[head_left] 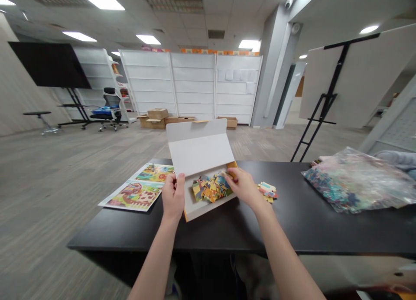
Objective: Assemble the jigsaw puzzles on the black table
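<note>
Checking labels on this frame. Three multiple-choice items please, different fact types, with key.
1. Where are the loose puzzle pieces on the black table, relative to the cardboard box?
A. Left of it
B. Right of it, toward the plastic bag
C. Under it

2. What colour is the lid's inner face?
A. White
B. Black
C. Red

3. What state is the box in?
A. Shut
B. Open, lid raised
C. Crushed flat

1: B, the pieces lie past its right side.
2: A, the raised face shows white.
3: B, pieces show inside beneath the raised lid.

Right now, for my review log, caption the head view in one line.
Left hand holds the open puzzle box while right hand touches jigsaw pieces inside.
</note>
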Demonstrator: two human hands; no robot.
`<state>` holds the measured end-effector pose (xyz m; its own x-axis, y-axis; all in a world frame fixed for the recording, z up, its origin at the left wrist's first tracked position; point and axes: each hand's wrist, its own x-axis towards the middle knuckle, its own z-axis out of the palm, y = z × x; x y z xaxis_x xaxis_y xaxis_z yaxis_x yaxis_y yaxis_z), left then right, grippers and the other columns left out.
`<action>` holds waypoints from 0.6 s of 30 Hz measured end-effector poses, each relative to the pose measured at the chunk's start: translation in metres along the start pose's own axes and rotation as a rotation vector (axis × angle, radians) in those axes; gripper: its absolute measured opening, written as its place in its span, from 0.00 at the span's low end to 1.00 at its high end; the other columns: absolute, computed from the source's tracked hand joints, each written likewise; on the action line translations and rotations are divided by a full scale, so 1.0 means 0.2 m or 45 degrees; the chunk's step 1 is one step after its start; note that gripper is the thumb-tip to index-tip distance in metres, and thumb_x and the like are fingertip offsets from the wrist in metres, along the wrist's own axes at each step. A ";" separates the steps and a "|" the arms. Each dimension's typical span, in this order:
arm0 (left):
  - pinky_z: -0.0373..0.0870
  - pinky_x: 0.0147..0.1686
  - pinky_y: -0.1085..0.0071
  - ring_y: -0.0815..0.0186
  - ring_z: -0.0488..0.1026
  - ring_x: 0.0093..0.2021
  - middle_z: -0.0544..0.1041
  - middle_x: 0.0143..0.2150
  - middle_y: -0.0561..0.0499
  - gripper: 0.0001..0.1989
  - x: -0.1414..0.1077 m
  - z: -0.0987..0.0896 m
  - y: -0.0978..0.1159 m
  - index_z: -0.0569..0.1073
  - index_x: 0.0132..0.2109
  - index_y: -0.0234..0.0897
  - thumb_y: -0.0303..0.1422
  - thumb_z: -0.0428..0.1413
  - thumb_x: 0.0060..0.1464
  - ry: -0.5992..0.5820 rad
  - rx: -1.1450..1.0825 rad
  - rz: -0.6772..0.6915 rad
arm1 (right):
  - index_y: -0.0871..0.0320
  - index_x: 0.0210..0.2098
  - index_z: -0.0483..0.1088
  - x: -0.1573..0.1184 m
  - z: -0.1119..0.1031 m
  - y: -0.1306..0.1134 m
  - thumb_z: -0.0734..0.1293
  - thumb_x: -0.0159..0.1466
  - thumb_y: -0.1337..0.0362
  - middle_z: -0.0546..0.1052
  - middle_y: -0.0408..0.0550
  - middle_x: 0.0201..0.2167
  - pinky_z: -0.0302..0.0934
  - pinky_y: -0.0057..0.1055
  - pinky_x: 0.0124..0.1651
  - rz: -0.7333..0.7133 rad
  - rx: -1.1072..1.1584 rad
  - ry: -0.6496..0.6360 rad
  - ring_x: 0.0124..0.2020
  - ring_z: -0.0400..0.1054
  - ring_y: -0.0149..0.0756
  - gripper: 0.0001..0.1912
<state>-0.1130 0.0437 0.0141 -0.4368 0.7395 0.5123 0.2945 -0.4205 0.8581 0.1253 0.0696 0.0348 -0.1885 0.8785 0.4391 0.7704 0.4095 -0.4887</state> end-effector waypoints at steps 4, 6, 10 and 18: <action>0.58 0.27 0.72 0.68 0.57 0.25 0.58 0.24 0.58 0.17 -0.03 -0.02 0.03 0.61 0.29 0.41 0.44 0.53 0.62 -0.036 0.016 0.060 | 0.61 0.55 0.68 0.00 0.05 -0.05 0.66 0.65 0.61 0.74 0.60 0.54 0.61 0.36 0.53 0.054 -0.161 -0.193 0.53 0.70 0.46 0.19; 0.57 0.27 0.73 0.69 0.56 0.25 0.57 0.24 0.59 0.17 -0.03 -0.03 0.04 0.60 0.29 0.41 0.44 0.53 0.62 -0.046 0.009 0.079 | 0.61 0.55 0.68 0.00 0.04 -0.06 0.66 0.66 0.61 0.75 0.59 0.52 0.61 0.36 0.53 0.085 -0.190 -0.250 0.53 0.71 0.47 0.19; 0.56 0.27 0.73 0.69 0.55 0.24 0.57 0.24 0.59 0.17 -0.03 -0.04 0.03 0.60 0.30 0.41 0.43 0.53 0.63 -0.044 -0.024 0.084 | 0.61 0.55 0.68 0.02 0.01 -0.03 0.70 0.62 0.63 0.76 0.56 0.48 0.61 0.35 0.51 0.076 -0.196 -0.363 0.50 0.71 0.46 0.22; 0.55 0.27 0.72 0.70 0.55 0.24 0.57 0.24 0.59 0.16 -0.04 -0.04 0.01 0.61 0.29 0.40 0.40 0.54 0.63 -0.050 -0.083 0.161 | 0.57 0.54 0.71 -0.01 -0.01 -0.03 0.71 0.60 0.69 0.70 0.55 0.49 0.61 0.34 0.52 -0.048 -0.236 -0.487 0.50 0.69 0.43 0.23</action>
<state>-0.1162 0.0334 0.0123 -0.3659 0.6976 0.6160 0.2888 -0.5442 0.7877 0.1230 0.0655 0.0380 -0.4044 0.9059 0.1254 0.8484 0.4228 -0.3186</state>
